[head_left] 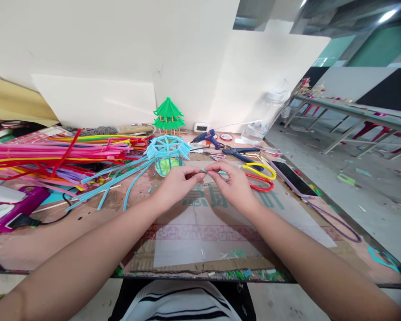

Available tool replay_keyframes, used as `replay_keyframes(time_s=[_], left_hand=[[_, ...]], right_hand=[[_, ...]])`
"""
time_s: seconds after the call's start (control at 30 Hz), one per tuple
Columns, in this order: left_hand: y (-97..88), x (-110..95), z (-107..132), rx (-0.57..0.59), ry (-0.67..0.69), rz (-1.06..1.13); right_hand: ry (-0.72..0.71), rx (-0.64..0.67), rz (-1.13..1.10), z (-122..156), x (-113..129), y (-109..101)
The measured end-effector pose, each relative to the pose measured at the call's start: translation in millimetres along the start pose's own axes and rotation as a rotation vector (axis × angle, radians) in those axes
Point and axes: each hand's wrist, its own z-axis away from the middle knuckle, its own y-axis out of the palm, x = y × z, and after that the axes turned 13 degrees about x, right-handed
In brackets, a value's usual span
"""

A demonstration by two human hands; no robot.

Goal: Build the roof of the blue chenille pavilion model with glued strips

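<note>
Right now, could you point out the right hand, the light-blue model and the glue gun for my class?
Right hand (233, 182): head view, back of the hand.
Light-blue model (168, 143): head view, top frame's hub.
Glue gun (208, 137): head view, blue body.

Blue stem: thin, light blue, pinched at fingertips between left hand and right hand. Only a short bit shows, fingers hide the rest. More blue behind right hand's fingers, can't tell if same piece.
</note>
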Motion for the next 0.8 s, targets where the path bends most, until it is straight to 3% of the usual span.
replay_keyframes(time_s=[0.8], left_hand=[[1.4,-3.0,1.0,0.002,0.009,0.029]], right_hand=[[-0.02,-0.006,-0.017,0.4,2.6,-1.7]])
